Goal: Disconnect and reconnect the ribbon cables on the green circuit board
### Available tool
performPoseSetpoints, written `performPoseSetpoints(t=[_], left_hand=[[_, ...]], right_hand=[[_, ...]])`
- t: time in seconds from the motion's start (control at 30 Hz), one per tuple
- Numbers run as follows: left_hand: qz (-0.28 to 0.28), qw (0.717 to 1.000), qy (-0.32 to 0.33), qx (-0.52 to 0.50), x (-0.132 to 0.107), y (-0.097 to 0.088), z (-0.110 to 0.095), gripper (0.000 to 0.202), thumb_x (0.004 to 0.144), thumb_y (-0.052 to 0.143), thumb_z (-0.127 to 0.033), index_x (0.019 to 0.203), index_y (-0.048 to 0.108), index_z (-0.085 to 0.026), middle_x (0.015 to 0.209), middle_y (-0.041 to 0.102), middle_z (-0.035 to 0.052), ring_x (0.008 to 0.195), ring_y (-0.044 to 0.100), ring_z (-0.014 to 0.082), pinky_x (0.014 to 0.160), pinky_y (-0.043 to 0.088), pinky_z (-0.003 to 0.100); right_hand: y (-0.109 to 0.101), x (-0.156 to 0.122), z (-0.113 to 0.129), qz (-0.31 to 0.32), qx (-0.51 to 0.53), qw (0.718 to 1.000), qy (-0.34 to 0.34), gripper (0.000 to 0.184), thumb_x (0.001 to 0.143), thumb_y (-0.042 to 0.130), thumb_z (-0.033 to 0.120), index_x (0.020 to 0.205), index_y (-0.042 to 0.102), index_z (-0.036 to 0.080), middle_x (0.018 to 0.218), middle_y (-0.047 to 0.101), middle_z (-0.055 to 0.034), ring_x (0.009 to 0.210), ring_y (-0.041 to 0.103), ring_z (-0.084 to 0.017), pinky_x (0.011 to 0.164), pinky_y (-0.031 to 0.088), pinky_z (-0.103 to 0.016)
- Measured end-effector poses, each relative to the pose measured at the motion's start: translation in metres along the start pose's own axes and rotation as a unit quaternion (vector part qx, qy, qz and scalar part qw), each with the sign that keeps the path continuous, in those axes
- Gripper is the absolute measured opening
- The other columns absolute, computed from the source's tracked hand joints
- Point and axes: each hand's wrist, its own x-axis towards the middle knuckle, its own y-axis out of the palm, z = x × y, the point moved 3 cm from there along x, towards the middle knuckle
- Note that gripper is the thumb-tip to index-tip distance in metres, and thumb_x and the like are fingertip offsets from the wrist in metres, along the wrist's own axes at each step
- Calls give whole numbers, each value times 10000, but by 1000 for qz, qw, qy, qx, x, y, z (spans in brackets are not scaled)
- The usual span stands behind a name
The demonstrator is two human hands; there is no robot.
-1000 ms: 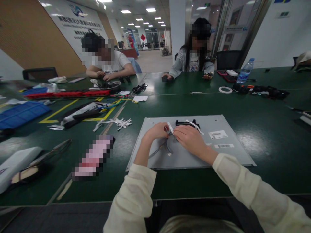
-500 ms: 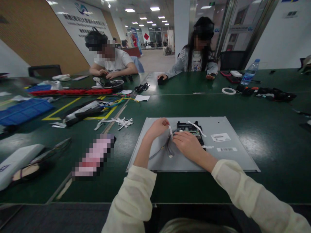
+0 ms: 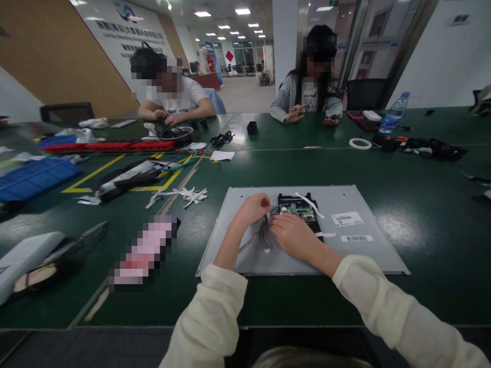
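A grey metal panel point(image 3: 345, 250) lies flat on the green table in front of me, with a black circuit board point(image 3: 297, 208) set in its top middle and white tape strips across it. My left hand point(image 3: 251, 209) is closed, pinching a grey flat cable point(image 3: 264, 236) near the board. My right hand point(image 3: 293, 235) lies over the same cable, fingers curled and pressing it against the panel. Two white labels point(image 3: 345, 219) sit on the panel to the right.
Loose white tape strips point(image 3: 184, 194) lie left of the panel. A blurred pink object point(image 3: 141, 250), a white case point(image 3: 23, 258) and blue trays point(image 3: 32, 176) fill the left side. Two people sit across the table. A tape roll point(image 3: 359, 143) and water bottle point(image 3: 395, 113) stand far right.
My left hand has dropped from its raised pinch down toward the panel with the cable. My right hand slid slightly toward me. The person opposite lifted a hand off a small black object.
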Motion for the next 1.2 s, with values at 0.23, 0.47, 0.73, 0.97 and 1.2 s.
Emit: performPoseSetpoints(t=[0.23, 0.47, 0.73, 0.97, 1.2], left_hand=[[4, 999, 53, 8, 1, 2, 0, 207, 674, 489, -53, 817, 601, -153, 824, 630, 34, 813, 581, 160, 765, 454, 260], [50, 993, 105, -28, -4, -9, 6, 283, 670, 531, -58, 931, 583, -154, 939, 615, 46, 910, 567, 173, 849, 452, 296], [52, 993, 107, -28, -7, -13, 7, 265, 699, 531, -52, 934, 571, -168, 952, 608, 41, 927, 554, 172, 866, 440, 305], [46, 995, 93, -15, -5, -11, 4, 191, 738, 510, -67, 884, 577, -169, 911, 598, 41, 889, 551, 174, 832, 441, 294], [17, 996, 84, 22, -4, -8, -2, 178, 755, 466, -63, 859, 564, -168, 872, 573, 41, 861, 536, 175, 803, 436, 293]], right_hand=[[0, 0, 5, -11, 24, 1000, 4, 188, 854, 531, 218, 986, 618, 117, 1080, 648, -126, 1144, 524, -233, 1072, 318, -417], [0, 2, 7, 0, 18, 1000, 7, 209, 855, 531, 249, 997, 587, 107, 1094, 641, -138, 1203, 492, -250, 1106, 273, -440], [-4, 4, 9, -20, 25, 999, -7, 154, 863, 509, 212, 933, 614, 124, 1003, 678, -128, 1084, 580, -212, 1080, 328, -392], [-9, 0, 17, -47, 33, 997, -47, 202, 865, 489, 249, 771, 636, 148, 808, 692, -94, 895, 637, -192, 1043, 368, -376], [-13, 0, 15, -71, 37, 995, -60, 241, 881, 461, 231, 714, 619, 160, 716, 670, -68, 798, 634, -169, 1016, 391, -354]])
